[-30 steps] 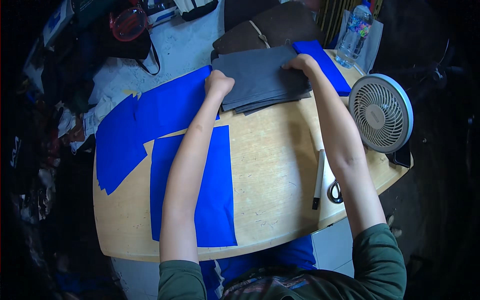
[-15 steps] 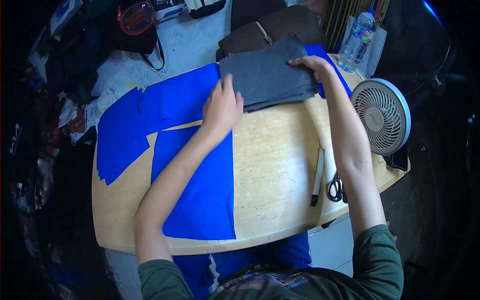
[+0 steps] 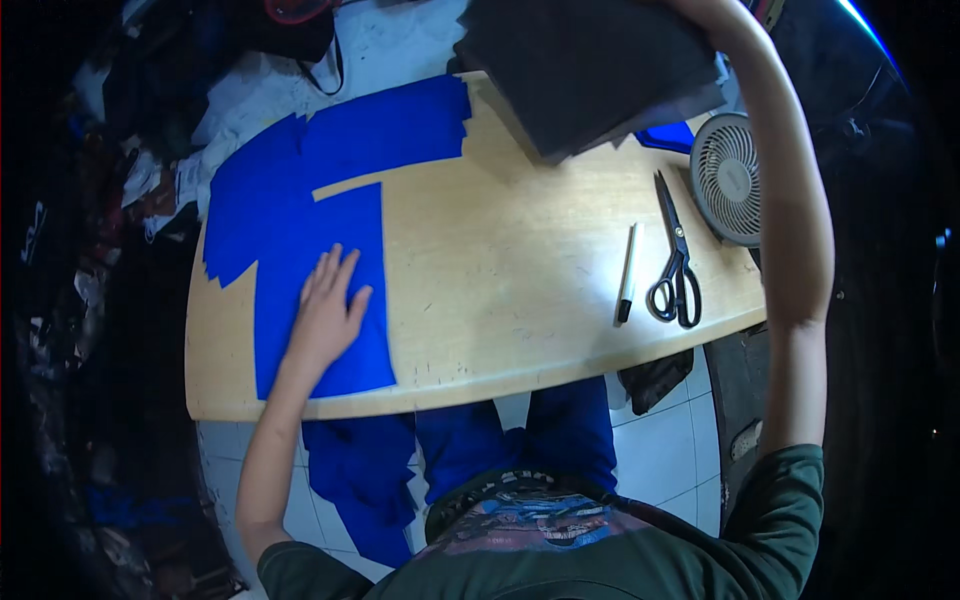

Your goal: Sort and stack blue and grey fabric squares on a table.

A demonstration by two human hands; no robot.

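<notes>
Holding the dark stack of cloth [image 3: 590, 75] up at the far right of the counter [image 3: 470, 270] looks to be the step in hand. The right hand [image 3: 705, 12] has it by its upper right corner and seems closed on it, though the top edge of the view cuts off the fingers, so how tightly they pinch cannot be told. The stack hangs tilted, its sheets fanned at the lower edge. The left hand [image 3: 328, 310] lies open and palm down on the near blue piece [image 3: 360, 365], fingers slightly spread, gripping nothing.

The next move seems to call for a firm hold on the loose sheets, lest they slide apart, and for the left hand to keep the blue piece flat. The wide bare middle of the counter would offer room to set the stack down.

Beyond the near piece, a far blue piece [image 3: 390, 125] runs along the back edge, with a left blue piece [image 3: 240, 215] next to it. Scissors [image 3: 677, 270] and a white pen [image 3: 628, 270] lie at the right, near the fan [image 3: 727, 180]. A folded blue cloth [image 3: 668, 137] shows just under the stack's edge; these crowd that side and could snag low-hanging sheets.
</notes>
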